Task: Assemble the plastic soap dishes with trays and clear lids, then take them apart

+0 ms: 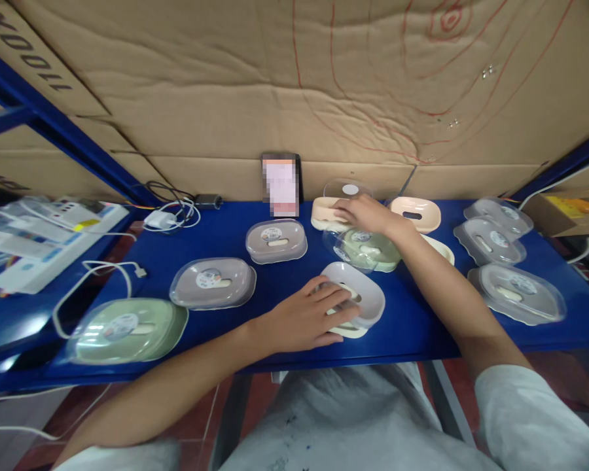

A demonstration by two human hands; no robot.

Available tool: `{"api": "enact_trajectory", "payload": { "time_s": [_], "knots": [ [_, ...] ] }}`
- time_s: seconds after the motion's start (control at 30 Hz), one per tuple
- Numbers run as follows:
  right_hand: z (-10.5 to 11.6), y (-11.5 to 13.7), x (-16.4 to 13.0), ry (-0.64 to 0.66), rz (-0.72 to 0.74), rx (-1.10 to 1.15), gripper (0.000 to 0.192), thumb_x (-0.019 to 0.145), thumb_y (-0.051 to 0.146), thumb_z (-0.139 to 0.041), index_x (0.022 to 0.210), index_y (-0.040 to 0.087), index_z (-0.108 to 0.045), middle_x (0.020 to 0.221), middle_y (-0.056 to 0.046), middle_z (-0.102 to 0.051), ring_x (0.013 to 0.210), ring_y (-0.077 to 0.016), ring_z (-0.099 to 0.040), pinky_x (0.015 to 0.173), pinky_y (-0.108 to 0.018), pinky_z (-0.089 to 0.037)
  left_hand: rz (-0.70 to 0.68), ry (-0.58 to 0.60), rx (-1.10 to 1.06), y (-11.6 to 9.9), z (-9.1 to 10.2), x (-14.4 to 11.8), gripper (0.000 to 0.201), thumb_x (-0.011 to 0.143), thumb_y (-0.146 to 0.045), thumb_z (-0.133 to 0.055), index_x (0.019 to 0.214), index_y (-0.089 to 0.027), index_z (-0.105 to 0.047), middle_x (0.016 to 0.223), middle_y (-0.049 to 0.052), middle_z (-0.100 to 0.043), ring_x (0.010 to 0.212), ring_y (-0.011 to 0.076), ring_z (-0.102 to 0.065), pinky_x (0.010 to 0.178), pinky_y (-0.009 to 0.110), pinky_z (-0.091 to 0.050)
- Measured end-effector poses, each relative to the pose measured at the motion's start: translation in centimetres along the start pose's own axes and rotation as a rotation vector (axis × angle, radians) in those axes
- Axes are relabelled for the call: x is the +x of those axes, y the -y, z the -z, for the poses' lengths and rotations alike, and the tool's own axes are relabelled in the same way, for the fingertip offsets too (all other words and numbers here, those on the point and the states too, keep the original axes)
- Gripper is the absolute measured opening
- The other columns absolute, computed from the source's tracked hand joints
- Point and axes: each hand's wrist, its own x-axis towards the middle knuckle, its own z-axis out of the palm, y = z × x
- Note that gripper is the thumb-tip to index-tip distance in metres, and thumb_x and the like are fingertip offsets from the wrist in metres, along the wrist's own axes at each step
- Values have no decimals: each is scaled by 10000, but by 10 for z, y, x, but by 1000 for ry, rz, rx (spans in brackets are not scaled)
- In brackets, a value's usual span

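Observation:
My left hand (308, 315) lies flat on a white soap dish (364, 296) near the front edge of the blue shelf (235, 235), fingers spread over its left side. My right hand (366, 213) reaches to the back and rests on a cream soap dish (322, 213), just under a clear lid (348, 189). Between my hands sits a green dish with a clear lid (368, 250). Whether my right hand grips the cream dish or only touches it is unclear.
Lidded dishes lie left: grey (276, 240), grey (213, 282), green (125, 330). A peach dish (416, 212) and clear-lidded ones (517, 292) lie right. A phone (281, 185) leans on the cardboard wall. Chargers and cables (169, 214) sit at back left.

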Motion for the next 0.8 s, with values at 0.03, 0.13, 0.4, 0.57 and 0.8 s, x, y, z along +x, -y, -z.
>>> {"api": "enact_trajectory", "payload": {
  "time_s": [0.03, 0.13, 0.4, 0.57, 0.8],
  "knots": [
    [3, 1, 0, -19, -15, -11, 367, 1136, 368, -447, 1252, 193, -748, 1177, -131, -813, 1085, -295, -756, 947, -391, -536, -1, -1, -2, 0, 0, 0, 575, 1025, -463, -728, 1502, -194, -550, 1440, 132, -639, 1358, 301, -581, 1230, 497, -348],
    [15, 1, -4, -56, -56, -28, 423, 1150, 391, -368, 1253, 190, -726, 1122, -143, -810, 1030, -316, -759, 899, -412, -541, 0, -3, -7, -1, 1, 0, 552, 1027, -449, -726, 1490, -196, -564, 1428, 130, -639, 1360, 299, -582, 1229, 501, -362],
    [70, -21, -48, -334, -213, -178, 375, 1079, 354, -463, 1272, 184, -736, 1269, -182, -772, 1223, -434, -692, 1032, -601, -538, 82, -104, 147, 4, -7, -3, 490, 1029, -52, -546, 1477, -245, -590, 1511, 121, -617, 1429, 289, -536, 1259, 574, -335],
    [69, 8, -112, -212, -78, 28, 417, 1122, 435, -428, 1379, 269, -711, 1361, -122, -756, 1255, -374, -711, 1088, -590, -565, 237, -79, 114, 4, -9, 0, 397, 1069, -301, -632, 1461, -239, -605, 1493, 148, -610, 1423, 351, -539, 1280, 694, -266],
    [-12, 25, -162, -122, -58, 59, 885, 969, 594, -736, 1714, 390, -305, 1783, -130, -315, 1634, -442, -310, 1230, -743, -401, 418, -26, 29, 3, -16, 3, 511, 1052, -333, -690, 1541, -290, -549, 1569, 147, -541, 1438, 372, -513, 1220, 709, -351]
  ]
}}
